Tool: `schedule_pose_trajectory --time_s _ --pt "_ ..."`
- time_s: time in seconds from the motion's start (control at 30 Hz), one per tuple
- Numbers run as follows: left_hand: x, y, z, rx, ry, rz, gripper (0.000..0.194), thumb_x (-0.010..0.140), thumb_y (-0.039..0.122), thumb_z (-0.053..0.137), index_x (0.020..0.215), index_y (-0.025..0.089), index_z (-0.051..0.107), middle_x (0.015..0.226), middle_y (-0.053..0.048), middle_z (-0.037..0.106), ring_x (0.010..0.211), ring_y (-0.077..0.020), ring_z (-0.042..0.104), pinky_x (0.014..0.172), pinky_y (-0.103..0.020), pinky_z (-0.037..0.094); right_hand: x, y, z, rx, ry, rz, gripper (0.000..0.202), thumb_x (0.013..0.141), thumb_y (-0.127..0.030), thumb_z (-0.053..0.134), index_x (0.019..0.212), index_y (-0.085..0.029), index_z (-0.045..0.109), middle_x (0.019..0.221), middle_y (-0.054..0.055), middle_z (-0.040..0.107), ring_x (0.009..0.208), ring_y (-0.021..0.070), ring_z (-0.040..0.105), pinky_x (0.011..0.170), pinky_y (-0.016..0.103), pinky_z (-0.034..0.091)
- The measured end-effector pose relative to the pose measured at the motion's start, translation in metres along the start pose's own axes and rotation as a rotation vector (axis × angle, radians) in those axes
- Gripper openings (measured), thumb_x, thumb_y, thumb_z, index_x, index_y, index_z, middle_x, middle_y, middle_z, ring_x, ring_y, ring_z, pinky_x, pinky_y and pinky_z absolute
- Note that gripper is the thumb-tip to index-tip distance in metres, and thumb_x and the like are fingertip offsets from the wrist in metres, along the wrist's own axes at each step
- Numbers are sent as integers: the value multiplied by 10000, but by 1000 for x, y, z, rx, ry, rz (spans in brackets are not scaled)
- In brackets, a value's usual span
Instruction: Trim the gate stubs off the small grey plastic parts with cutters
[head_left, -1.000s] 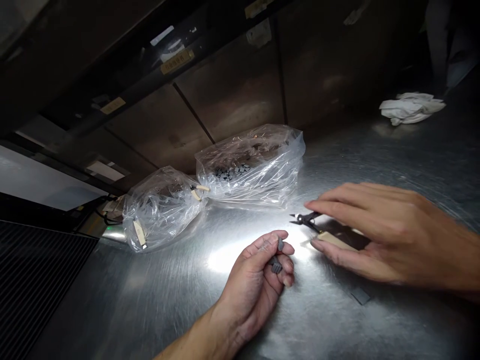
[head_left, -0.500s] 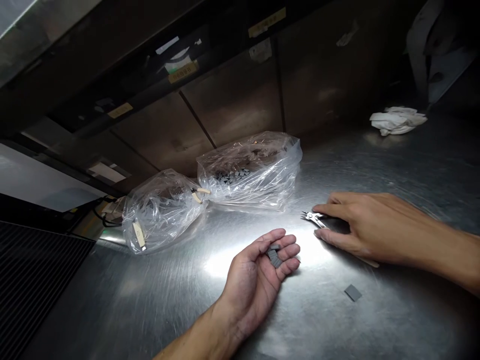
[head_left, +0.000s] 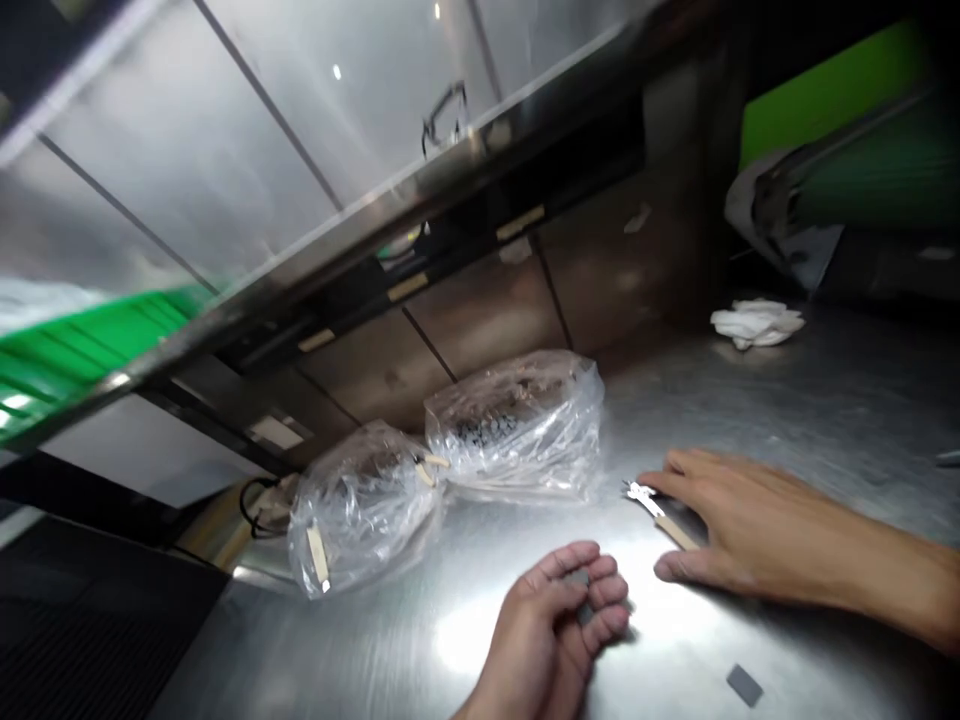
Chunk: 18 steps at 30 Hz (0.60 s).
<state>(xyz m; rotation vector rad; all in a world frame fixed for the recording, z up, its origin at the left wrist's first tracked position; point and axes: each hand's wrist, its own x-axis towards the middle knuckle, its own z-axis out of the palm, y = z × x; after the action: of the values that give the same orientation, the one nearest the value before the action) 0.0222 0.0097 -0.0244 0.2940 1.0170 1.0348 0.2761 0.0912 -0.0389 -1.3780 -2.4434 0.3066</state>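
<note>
My left hand (head_left: 551, 635) is cupped palm up over the metal table, its thumb bent over a few small grey pieces (head_left: 581, 590) that the fingers partly hide. To its right, my right hand (head_left: 739, 525) is spread palm down above a pair of nippers (head_left: 661, 517) with silver jaws and a beige handle. Its thumb stands apart from the handle, and the index fingertip is close to the jaws. A single flat grey square (head_left: 744, 685) lies on the table below my right hand.
Two clear plastic bags stand at the back, the right bag (head_left: 517, 425) with many small grey pieces in it. On the left bag (head_left: 367, 510) a beige-handled tool shows. A crumpled white cloth (head_left: 757, 323) lies back right. A green basket (head_left: 97, 350) sits on the upper shelf.
My view has tilted up, showing more of the shelf. My right hand's thumb and fingers have opened away from the nippers. My left thumb has closed over the grey pieces.
</note>
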Motion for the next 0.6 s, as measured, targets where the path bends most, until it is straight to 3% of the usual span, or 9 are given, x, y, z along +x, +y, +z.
schedule_pose_trajectory --time_s 0.13,0.27,0.33,0.43,0.53,0.6 --pt "15 5 -15 116 -22 7 322 784 134 956 1040 63 774 1059 -193 798 840 -200 774 763 -281 597 3 -8 3 64 -5 30 427 884 -347 701 1281 -226 803 1196 149 746 1064 370 755 916 509 567" --pt "13 20 -9 335 -76 41 438 710 318 1025 957 110 729 865 -91 748 575 -121 627 510 -224 446 6 -14 3 62 -12 31 385 884 -319 659 1207 -174 808 1161 183 738 1082 415 744 957 576 547" --pt "5 37 2 413 -62 67 389 756 322 984 954 110 726 846 -74 728 527 -92 561 474 -211 398 6 -17 3 58 -32 31 375 883 -312 652 1191 -162 804 1136 185 734 1079 428 743 962 590 542" --pt "1 77 29 543 -15 187 195 878 174 855 1004 81 740 919 -88 733 582 -67 564 533 -190 438 7 -21 1 42 -43 24 354 890 -306 654 1178 -159 798 1137 187 729 1072 432 746 958 589 541" --pt "15 125 64 715 57 367 108 932 38 730 1034 76 728 964 -85 735 662 -71 605 610 -189 478 7 -25 -4 17 -43 22 318 899 -277 672 1160 -146 798 1129 191 734 1060 420 748 936 571 547" --pt "32 153 86 851 132 464 34 987 72 704 994 106 705 927 -47 718 703 -96 622 631 -208 496 7 -28 -12 2 -56 29 283 915 -263 696 1149 -138 792 1131 181 741 1057 385 745 934 545 555"
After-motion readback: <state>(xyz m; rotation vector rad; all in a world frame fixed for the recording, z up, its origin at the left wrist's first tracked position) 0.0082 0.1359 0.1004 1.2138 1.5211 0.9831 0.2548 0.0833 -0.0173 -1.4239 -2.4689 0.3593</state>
